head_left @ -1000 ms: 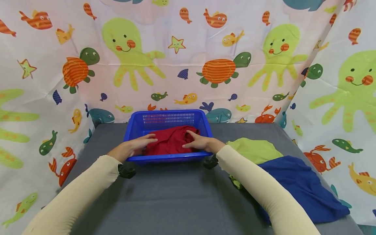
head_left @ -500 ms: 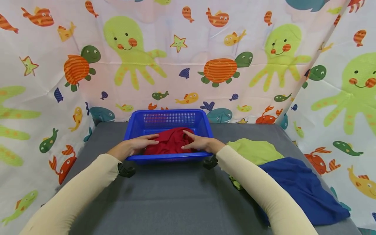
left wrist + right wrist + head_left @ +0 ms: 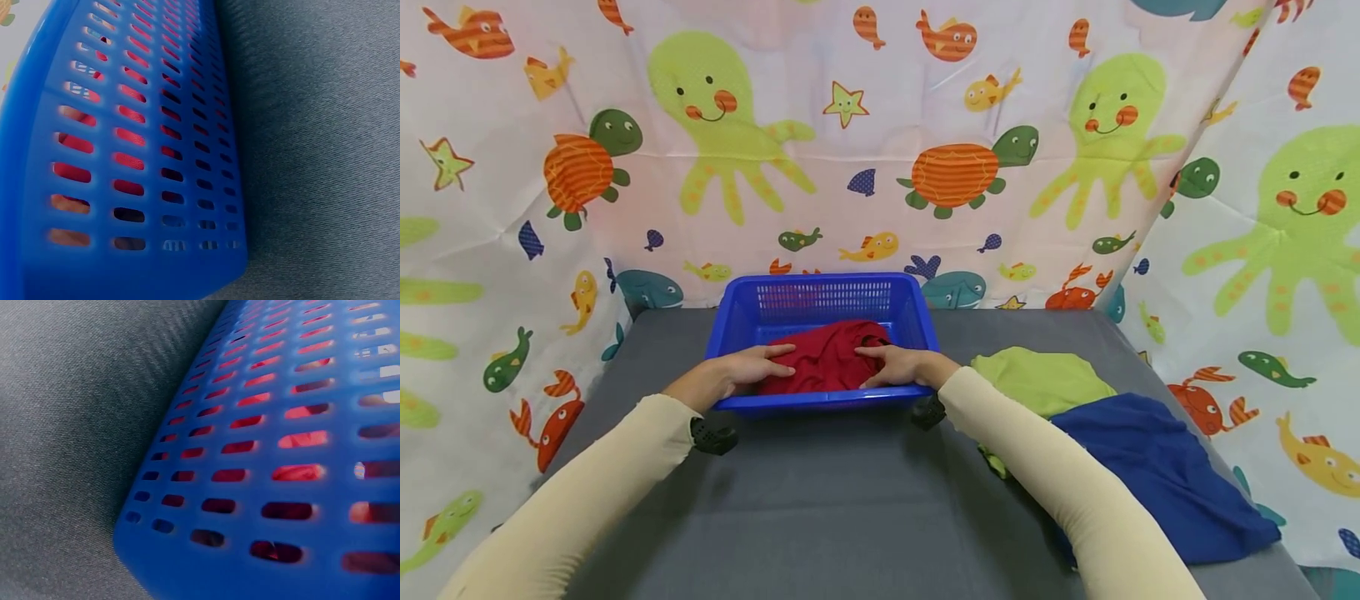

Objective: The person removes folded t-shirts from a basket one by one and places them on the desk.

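Observation:
A crumpled red cloth [image 3: 823, 358] lies inside a blue plastic basket [image 3: 823, 401] with slotted walls. My left hand [image 3: 739, 369] reaches over the front left of the basket, its extended fingers and thumb touching the cloth's left side. From the front right, my right hand [image 3: 901, 367] rests on the cloth's right end with thumb and fingers spread apart. Both wrist views look at the basket's outer wall [image 3: 144, 275], where red fabric shows through the slots and the hands are mostly hidden. In the right wrist view the slotted wall [image 3: 187, 562] fills the right side.
To the right of the basket, a lime green cloth [image 3: 1045, 379] lies partly under a dark blue cloth [image 3: 1157, 475]. My right forearm crosses in front of them. A grey cloth [image 3: 820, 517] covers the table. Sea-animal printed sheets [image 3: 865, 75] surround it at the back and sides.
The red cloth's right end has drawn in slightly to the left and looks more bunched. My right hand has shifted a little left with it. The head view has tilted slightly.

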`<act>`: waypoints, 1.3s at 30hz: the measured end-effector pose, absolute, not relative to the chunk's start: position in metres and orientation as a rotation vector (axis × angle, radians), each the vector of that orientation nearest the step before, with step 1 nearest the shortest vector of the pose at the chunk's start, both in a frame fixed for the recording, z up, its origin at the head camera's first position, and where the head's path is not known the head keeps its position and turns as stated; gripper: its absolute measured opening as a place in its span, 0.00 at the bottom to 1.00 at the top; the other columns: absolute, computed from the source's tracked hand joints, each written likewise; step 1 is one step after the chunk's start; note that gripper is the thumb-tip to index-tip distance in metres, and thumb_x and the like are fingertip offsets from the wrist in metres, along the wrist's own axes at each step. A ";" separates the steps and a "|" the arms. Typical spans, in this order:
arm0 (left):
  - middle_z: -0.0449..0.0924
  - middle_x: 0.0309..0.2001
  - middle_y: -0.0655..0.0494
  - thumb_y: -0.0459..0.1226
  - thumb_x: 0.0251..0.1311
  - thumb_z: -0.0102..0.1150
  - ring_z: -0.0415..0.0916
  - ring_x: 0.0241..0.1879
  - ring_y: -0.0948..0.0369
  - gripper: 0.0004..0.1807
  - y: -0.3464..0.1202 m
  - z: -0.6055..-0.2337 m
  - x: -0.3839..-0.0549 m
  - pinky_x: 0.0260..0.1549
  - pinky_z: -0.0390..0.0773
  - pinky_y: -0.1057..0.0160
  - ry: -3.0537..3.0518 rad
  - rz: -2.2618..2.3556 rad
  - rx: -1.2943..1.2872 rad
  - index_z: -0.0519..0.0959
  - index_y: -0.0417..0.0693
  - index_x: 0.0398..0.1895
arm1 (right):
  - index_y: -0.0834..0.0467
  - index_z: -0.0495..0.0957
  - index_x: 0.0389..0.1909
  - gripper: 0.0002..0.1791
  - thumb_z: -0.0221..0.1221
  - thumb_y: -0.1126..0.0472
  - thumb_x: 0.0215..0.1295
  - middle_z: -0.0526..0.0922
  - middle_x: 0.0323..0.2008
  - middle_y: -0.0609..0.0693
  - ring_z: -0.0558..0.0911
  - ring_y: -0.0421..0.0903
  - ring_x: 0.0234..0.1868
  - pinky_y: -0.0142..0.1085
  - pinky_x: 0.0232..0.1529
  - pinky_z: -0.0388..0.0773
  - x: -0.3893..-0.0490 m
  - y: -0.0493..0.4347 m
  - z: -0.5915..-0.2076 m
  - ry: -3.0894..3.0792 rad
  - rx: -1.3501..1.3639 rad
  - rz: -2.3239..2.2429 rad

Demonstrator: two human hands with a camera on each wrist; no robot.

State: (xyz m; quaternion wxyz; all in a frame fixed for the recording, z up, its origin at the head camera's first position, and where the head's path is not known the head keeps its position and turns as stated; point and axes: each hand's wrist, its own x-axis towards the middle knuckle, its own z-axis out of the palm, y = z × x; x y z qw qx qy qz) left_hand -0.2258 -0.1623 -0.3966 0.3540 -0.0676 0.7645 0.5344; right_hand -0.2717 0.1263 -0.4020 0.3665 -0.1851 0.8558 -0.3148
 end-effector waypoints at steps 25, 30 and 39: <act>0.42 0.80 0.39 0.35 0.66 0.60 0.46 0.77 0.40 0.48 -0.165 -0.393 -0.222 0.75 0.55 0.37 2.057 1.473 -0.199 0.45 0.62 0.83 | 0.54 0.70 0.73 0.37 0.69 0.64 0.62 0.61 0.77 0.61 0.58 0.57 0.78 0.52 0.77 0.59 -0.271 0.121 -0.402 2.337 -0.434 -1.088; 0.47 0.79 0.40 0.33 0.67 0.59 0.50 0.77 0.41 0.48 -0.169 -0.393 -0.221 0.72 0.63 0.41 2.036 1.598 -0.145 0.44 0.63 0.83 | 0.54 0.69 0.73 0.38 0.67 0.69 0.61 0.63 0.75 0.61 0.63 0.57 0.74 0.48 0.71 0.71 -0.271 0.121 -0.402 2.336 -0.434 -1.242; 0.51 0.79 0.44 0.31 0.68 0.58 0.56 0.75 0.44 0.47 -0.175 -0.386 -0.229 0.55 0.80 0.63 2.010 1.736 -0.045 0.45 0.66 0.83 | 0.50 0.69 0.73 0.38 0.67 0.67 0.61 0.60 0.77 0.59 0.66 0.55 0.72 0.43 0.61 0.78 -0.279 0.130 -0.389 2.315 -0.417 -1.384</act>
